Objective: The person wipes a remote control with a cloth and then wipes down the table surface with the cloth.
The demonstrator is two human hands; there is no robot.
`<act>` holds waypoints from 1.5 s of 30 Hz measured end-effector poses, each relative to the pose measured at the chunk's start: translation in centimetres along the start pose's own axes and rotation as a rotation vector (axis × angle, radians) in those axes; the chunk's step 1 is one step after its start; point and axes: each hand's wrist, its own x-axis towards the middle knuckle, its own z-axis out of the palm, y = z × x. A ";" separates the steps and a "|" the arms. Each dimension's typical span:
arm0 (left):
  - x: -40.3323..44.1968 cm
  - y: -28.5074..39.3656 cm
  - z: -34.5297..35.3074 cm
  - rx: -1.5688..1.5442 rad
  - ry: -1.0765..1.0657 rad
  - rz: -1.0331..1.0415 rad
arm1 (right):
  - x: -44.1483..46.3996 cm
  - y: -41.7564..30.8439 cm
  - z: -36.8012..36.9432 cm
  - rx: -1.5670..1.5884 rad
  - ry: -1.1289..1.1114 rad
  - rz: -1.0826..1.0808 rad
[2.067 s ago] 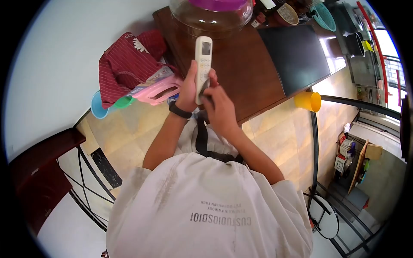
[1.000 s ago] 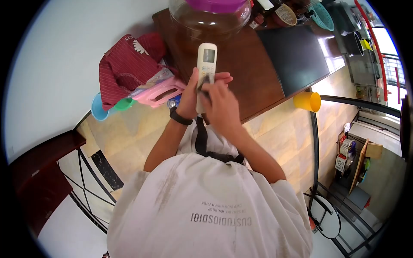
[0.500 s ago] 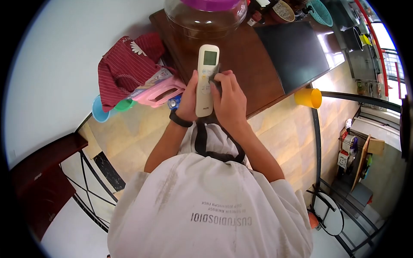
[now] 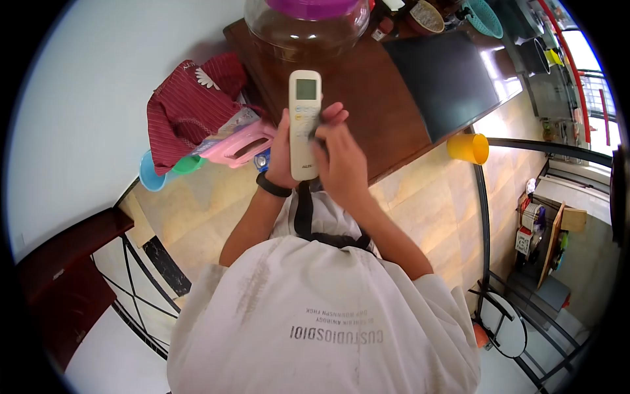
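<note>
A white air-conditioner remote control (image 4: 303, 148) with a grey screen and small buttons stands upright in front of me. My left hand (image 4: 282, 157) is closed round its left side and wears a black band at the wrist. My right hand (image 4: 342, 154) is at the remote's right edge, its fingers bent towards the buttons and slightly blurred. Something small and dark, too smeared to name, shows between those fingers and the remote. Behind the remote, a big clear jar (image 4: 308, 29) with a purple lid rests on the brown wooden table (image 4: 354, 85).
Left of the table are a dark red striped cloth (image 4: 187, 98), a pink plastic piece with a handle (image 4: 239, 144) and a light blue bucket (image 4: 152, 174). A yellow bin (image 4: 468, 149) stands on the right. A black mat (image 4: 446, 79) covers part of the table.
Both hands and the remote have shifted a little to the left. My right hand's fingers have moved down and left along the remote, with some fingers lifted apart.
</note>
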 end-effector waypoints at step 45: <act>-1.5 0.4 -1.3 0.227 0.089 -0.173 | 3.5 3.1 -1.3 0.161 0.115 0.142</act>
